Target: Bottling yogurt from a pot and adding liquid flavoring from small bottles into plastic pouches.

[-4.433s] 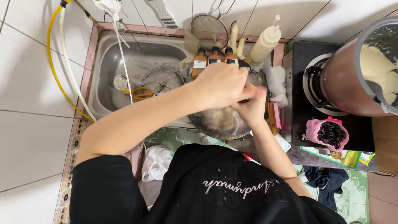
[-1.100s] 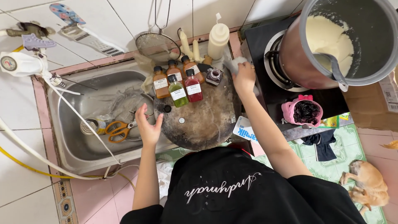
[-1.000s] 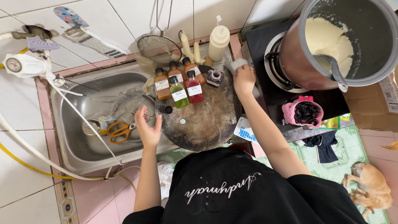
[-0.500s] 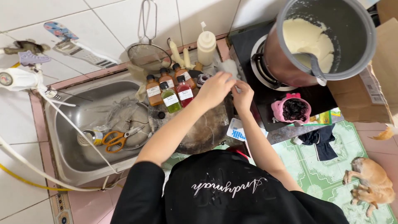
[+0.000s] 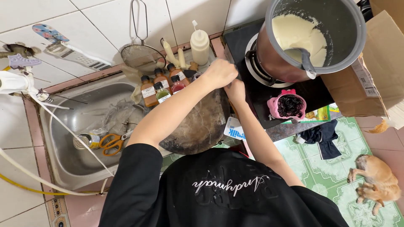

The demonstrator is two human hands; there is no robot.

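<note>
**Both hands at the pan's far right rim**

Left hand [image 5: 219,73] crosses over the dark round pan [image 5: 198,126], curled narrow; right hand [image 5: 235,90] lies just beside it, nearer the stove [image 5: 256,90]. Whether either grips anything cannot be told.

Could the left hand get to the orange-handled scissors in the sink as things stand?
Probably yes. The left hand is up by the dark round pan, but nothing covers the scissors, which lie open to view in the sink.
</note>
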